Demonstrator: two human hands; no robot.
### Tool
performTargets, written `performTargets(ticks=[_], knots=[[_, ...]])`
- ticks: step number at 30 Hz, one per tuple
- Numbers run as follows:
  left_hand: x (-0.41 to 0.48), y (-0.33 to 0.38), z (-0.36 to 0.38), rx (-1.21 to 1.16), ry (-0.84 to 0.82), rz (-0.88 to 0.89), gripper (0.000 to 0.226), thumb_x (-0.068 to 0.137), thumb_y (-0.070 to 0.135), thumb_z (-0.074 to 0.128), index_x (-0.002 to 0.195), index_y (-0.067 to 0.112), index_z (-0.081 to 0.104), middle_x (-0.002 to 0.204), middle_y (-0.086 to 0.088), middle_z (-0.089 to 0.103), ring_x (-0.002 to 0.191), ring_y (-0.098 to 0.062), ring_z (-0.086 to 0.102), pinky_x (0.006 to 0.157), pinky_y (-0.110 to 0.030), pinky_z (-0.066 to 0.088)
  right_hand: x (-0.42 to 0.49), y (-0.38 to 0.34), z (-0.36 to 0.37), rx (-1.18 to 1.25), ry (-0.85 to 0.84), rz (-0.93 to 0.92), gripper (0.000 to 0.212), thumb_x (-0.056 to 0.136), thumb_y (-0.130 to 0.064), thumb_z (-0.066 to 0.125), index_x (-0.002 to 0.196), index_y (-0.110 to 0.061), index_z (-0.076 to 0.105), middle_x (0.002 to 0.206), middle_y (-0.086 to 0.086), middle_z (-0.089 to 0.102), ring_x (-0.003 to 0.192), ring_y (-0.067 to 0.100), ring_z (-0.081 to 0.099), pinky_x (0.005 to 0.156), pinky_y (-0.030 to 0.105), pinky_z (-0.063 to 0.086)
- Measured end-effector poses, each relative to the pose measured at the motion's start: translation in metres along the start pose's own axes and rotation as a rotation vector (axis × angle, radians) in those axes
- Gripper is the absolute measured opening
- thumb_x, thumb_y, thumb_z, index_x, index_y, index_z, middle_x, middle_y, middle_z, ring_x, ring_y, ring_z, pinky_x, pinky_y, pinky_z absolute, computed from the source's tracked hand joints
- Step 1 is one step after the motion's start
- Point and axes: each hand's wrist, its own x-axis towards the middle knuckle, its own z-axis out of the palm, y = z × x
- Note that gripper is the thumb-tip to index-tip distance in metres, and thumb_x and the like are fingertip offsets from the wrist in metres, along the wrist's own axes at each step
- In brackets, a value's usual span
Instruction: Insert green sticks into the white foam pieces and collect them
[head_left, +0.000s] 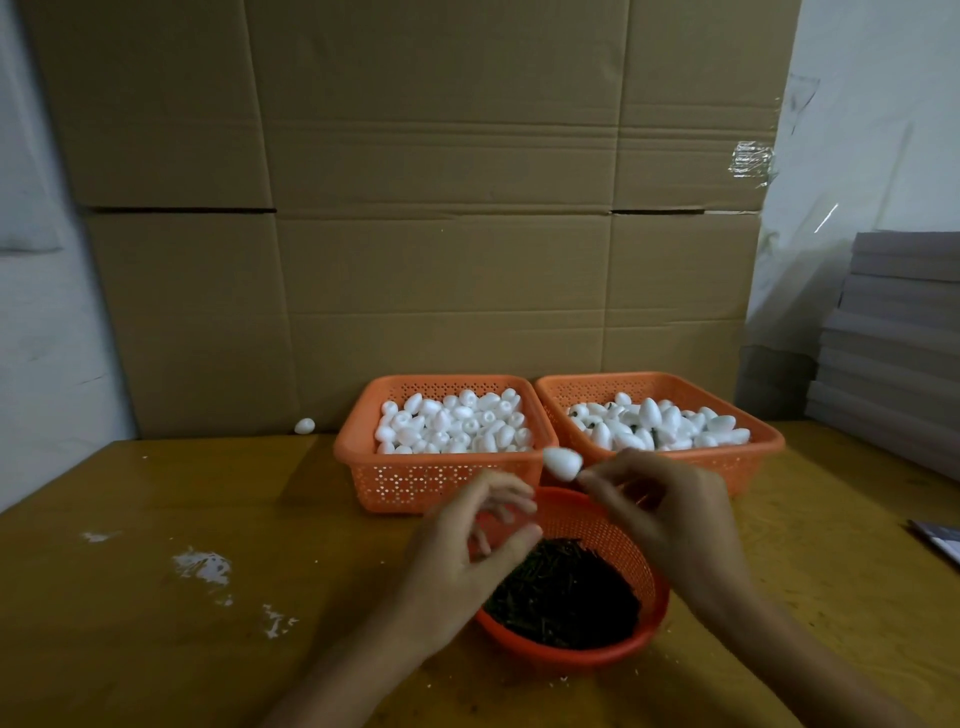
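Our right hand (670, 514) pinching one foam piece (562, 463) above the round basket (613, 530) of green sticks (563, 592), our left hand (467, 561) beside it, fingers loosely spread and empty, two square baskets (415, 483) behind it.

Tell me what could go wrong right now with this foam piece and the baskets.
The right hand pinches the foam piece only at its fingertips, above the gap between the two rectangular baskets; a slip could drop it onto the table, like the stray piece by the cardboard. The left hand, open and blurred, hovers over the round basket's rim and might tip the green sticks.
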Motion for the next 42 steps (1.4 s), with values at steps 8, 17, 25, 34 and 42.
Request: performTargets(ticks=[8,17,25,34,42], knots=[[-0.003,0.004,-0.008,0.443,-0.430,0.116,0.056,0.104,0.067,0.036,0.099,0.028,0.076,0.108,0.017,0.073,0.105,0.001,0.063,0.096,-0.013,0.038,0.014,0.075,-0.038,-0.079,0.436,0.317,0.007,0.097,-0.028,0.069,0.100,-0.022,0.070,0.092,-0.002,0.071,0.079,0.019,0.071,0.070,0.054,0.062],[-0.002,0.006,-0.008,0.491,-0.458,0.097,0.044,0.104,0.055,0.042,0.100,0.029,0.077,0.113,0.019,0.071,0.106,-0.001,0.060,0.098,-0.031,0.045,0.029,0.108,-0.041,-0.195,0.528,0.381,0.031,0.104,-0.036,0.058,0.112,-0.010,0.072,0.099,0.007,0.073,0.088,0.020,0.066,0.079,0.040,0.053],[-0.001,0.003,-0.007,0.419,-0.412,0.067,0.036,0.101,0.046,0.047,0.107,0.032,0.079,0.117,0.024,0.071,0.109,0.005,0.060,0.095,-0.018,0.044,0.027,0.123,-0.033,-0.522,0.314,0.300,0.018,0.096,-0.030,0.070,0.100,-0.012,0.072,0.094,0.011,0.071,0.094,0.031,0.057,0.073,0.040,0.048],[-0.001,0.001,0.003,0.225,-0.236,-0.018,0.028,0.094,0.046,0.057,0.106,0.035,0.080,0.106,0.031,0.073,0.089,-0.006,0.072,0.077,-0.038,0.060,0.028,0.131,-0.035,-0.699,0.177,0.267,0.023,0.098,-0.022,0.068,0.115,-0.010,0.075,0.113,0.021,0.069,0.107,0.042,0.052,0.074,0.038,0.041],[0.004,-0.001,0.003,-0.022,0.015,-0.078,0.018,0.087,0.017,0.082,0.095,0.033,0.085,0.095,0.020,0.080,0.097,-0.001,0.075,0.090,-0.029,0.061,0.033,0.090,-0.047,-0.619,0.238,0.165,0.032,0.097,-0.027,0.066,0.119,-0.005,0.065,0.117,0.022,0.064,0.104,0.038,0.054,0.077,0.041,0.046]])
